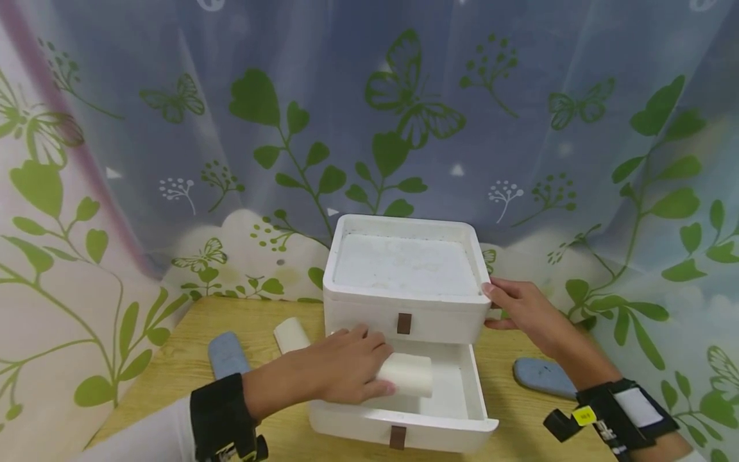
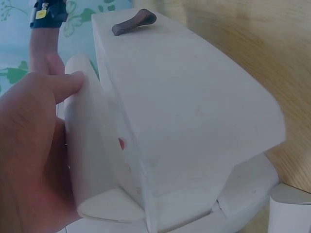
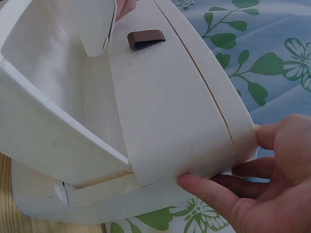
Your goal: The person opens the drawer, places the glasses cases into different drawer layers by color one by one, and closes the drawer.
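A white two-drawer storage box (image 1: 358, 317) stands on the table, its lower drawer (image 1: 346, 420) pulled out and its upper one closed. Over the open drawer, my left hand (image 1: 352, 366) grips a smooth cream-white roll (image 1: 410, 374), held lengthwise from left to right. In the left wrist view the thumb lies along that roll (image 2: 90, 141), close to the drawer front. My right hand (image 1: 522, 308) touches the box's right side near the top rim. Its fingers are spread against the side wall in the right wrist view. The drawer's inside (image 3: 99, 97) is partly visible.
Another cream-white roll (image 1: 291, 335) lies left of the box. One blue-grey oblong object (image 1: 228, 354) is at the left, and a similar blue-grey object (image 1: 543, 375) at the right. A patterned curtain (image 1: 346, 128) hangs behind the wooden table (image 1: 173, 359).
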The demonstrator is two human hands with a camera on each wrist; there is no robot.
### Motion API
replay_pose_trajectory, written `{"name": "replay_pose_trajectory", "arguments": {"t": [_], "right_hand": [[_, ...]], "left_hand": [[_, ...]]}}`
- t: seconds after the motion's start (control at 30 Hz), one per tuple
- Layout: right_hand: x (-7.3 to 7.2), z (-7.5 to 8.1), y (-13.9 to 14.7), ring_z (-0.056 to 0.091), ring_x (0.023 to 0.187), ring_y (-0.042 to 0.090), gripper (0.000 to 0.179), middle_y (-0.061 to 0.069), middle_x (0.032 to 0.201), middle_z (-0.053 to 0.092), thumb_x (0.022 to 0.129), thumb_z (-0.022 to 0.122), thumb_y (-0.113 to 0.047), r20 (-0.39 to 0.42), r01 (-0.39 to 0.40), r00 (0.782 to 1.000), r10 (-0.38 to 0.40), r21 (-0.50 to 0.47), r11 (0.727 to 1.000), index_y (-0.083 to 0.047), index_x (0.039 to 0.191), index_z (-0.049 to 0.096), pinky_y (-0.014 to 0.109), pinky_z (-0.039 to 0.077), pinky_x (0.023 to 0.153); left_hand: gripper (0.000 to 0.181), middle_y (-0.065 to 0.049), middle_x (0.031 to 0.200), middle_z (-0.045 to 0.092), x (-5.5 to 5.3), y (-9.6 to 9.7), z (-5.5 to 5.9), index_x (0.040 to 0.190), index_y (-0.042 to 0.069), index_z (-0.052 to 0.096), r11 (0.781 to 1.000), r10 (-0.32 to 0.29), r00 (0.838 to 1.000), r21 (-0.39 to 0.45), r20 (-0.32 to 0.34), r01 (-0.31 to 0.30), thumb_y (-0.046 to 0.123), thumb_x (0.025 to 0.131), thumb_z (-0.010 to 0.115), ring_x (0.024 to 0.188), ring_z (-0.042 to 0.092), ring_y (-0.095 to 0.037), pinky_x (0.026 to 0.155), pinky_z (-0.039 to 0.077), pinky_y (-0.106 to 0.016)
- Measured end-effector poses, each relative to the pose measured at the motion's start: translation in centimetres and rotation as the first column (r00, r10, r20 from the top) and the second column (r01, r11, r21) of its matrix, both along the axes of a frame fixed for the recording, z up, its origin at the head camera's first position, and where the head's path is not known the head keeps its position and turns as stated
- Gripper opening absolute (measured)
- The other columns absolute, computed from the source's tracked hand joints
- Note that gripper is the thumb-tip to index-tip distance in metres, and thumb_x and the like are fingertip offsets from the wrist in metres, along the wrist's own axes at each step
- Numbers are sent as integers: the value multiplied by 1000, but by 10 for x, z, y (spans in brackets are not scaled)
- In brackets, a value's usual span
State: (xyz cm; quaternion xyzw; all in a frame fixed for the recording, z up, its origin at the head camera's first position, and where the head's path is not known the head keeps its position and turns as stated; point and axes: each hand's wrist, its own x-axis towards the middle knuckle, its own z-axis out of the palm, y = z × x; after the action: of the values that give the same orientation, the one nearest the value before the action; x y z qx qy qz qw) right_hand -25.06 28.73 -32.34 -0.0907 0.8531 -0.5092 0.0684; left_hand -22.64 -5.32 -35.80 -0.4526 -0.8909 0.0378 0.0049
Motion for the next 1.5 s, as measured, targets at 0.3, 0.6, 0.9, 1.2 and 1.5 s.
{"name": "replay_pose_trajectory", "arguments": {"t": [0.3,0.6,0.9,1.2,1.5], "right_hand": [[0,-1,1,48,141,51,67,33,163,33,112,44,-38,2,-4,1000,4,0,1000,4,162,25,43,60,97],[1,0,1,49,140,51,68,34,161,35,112,44,-38,3,14,1000,-14,11,1000,3,162,25,43,60,96],[0,0,1,49,140,50,68,34,162,34,112,45,-38,0,4,1000,-4,7,1000,4,162,25,42,60,96],[-1,0,0,49,141,50,68,33,162,34,112,45,-38,5,5,1000,-5,-2,1000,3,162,25,42,60,96],[-1,-1,1,48,141,51,68,33,162,35,112,45,-38,2,9,1000,-9,8,1000,3,162,26,43,60,97]], "left_hand": [[68,-5,142,62,-2,20,0,142,12,60,996,-3,999,-89,45,7,66,103,45,127,59,-24,104,54,-39],[64,-5,129,68,-9,32,-11,130,8,67,988,-52,998,-140,41,57,63,103,47,121,63,-18,111,46,-32],[64,-8,136,66,-11,38,-15,134,5,64,984,18,998,-177,61,-7,59,105,49,130,60,-21,115,47,-33],[58,-10,129,67,-12,49,-25,134,1,62,966,-4,998,-257,-62,-12,51,107,50,120,64,-20,100,56,-31],[63,-12,142,61,-17,58,-35,147,1,52,958,91,993,-265,-73,-107,50,107,48,123,64,-23,86,62,-38]]}}
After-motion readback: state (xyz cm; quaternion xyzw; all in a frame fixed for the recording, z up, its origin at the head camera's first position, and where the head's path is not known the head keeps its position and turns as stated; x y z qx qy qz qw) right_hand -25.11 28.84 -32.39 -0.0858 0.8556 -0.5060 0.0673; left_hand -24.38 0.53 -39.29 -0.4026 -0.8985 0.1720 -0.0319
